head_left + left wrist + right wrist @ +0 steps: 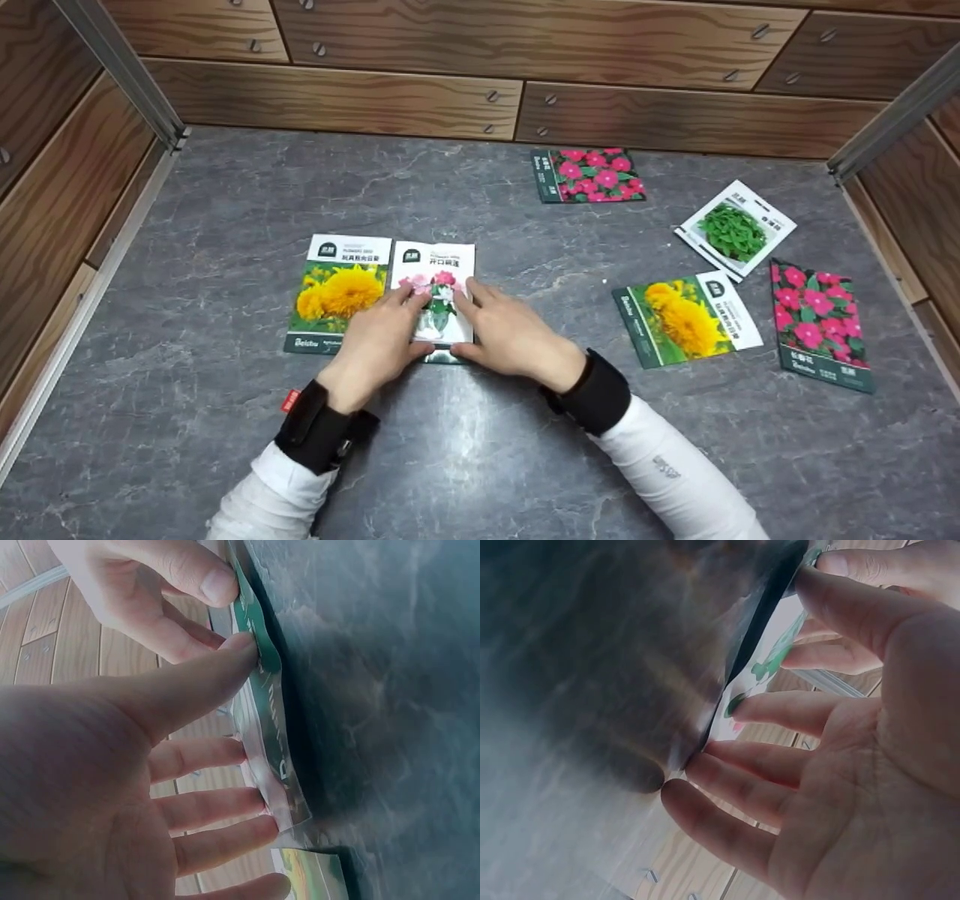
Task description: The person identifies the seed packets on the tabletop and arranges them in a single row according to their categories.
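Observation:
A white seed packet with pink and white flowers lies on the grey marbled table between the two hands. The left hand rests on its left side, fingers on the printed front and thumb at the dark green lower edge. On the right side, the right hand touches the packet with extended fingers, its thumb also at the lower edge. In the left wrist view that lower edge looks slightly bent. Close beside it on the left lies a yellow sunflower seed packet, partly under the left hand.
To the right lie another sunflower packet, a green-leaf packet and a pink-flower packet. A second pink-flower packet is near the back wall. Wood-patterned panels with metal edges bound the table.

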`<state>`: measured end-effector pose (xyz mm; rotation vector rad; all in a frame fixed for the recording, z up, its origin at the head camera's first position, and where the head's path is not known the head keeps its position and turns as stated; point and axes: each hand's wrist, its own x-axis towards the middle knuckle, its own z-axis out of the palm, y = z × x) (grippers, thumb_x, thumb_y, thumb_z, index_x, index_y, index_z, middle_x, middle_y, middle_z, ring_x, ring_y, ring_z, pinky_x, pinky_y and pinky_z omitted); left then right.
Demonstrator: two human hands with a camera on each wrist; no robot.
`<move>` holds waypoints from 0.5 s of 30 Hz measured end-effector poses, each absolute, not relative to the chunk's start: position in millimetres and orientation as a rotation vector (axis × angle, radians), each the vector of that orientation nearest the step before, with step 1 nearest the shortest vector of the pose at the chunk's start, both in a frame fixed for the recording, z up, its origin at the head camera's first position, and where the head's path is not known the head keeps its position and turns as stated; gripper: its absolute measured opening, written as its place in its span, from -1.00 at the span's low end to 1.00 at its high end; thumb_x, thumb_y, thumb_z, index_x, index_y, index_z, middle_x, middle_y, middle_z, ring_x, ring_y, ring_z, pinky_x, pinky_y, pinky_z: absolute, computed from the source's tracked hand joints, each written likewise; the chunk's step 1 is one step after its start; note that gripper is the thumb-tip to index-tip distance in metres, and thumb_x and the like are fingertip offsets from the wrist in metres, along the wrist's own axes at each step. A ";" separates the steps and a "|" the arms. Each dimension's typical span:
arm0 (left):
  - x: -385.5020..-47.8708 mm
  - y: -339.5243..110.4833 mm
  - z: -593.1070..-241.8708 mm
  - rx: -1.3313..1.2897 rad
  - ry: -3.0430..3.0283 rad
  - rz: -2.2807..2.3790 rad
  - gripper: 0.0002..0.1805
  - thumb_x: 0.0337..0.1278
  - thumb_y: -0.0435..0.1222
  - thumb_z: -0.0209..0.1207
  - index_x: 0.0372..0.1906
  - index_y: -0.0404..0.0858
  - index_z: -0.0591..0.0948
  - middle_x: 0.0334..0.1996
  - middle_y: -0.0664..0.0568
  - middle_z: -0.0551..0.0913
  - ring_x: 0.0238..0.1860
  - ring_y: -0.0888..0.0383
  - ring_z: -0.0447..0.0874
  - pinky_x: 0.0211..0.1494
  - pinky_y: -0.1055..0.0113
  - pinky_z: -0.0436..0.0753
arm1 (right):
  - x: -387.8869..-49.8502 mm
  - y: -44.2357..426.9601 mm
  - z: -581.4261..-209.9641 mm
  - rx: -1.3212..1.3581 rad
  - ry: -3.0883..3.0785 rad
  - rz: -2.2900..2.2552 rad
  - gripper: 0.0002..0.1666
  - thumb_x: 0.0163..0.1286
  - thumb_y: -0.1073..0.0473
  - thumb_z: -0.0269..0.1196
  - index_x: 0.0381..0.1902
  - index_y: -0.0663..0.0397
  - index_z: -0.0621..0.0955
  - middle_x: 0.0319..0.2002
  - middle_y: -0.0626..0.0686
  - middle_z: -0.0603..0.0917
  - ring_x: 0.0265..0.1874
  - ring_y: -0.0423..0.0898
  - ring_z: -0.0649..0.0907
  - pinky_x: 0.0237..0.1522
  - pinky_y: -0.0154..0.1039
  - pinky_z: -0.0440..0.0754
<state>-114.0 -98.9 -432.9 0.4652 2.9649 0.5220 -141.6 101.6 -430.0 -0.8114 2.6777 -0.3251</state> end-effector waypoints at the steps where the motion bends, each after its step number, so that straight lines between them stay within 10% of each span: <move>1: -114.0 -99.2 -432.6 0.467 2.967 0.523 -0.25 0.15 -0.12 0.50 0.41 -0.28 0.55 0.52 -0.29 0.45 0.42 -0.30 0.57 0.21 -0.27 0.73 | -141.5 101.3 -429.9 -0.804 2.673 -0.319 -0.03 0.51 -0.18 0.30 0.62 0.25 0.26 0.64 0.40 0.19 0.61 0.35 0.31 0.62 0.26 0.35; 15: -115.4 -100.7 -431.4 0.449 2.931 0.530 -0.22 0.16 -0.13 0.49 0.46 -0.28 0.51 0.57 -0.26 0.39 0.44 -0.30 0.55 0.25 -0.28 0.71 | -140.5 100.0 -430.6 -0.772 2.663 -0.274 -0.02 0.54 -0.22 0.24 0.66 0.20 0.19 0.68 0.35 0.11 0.62 0.36 0.28 0.62 0.27 0.34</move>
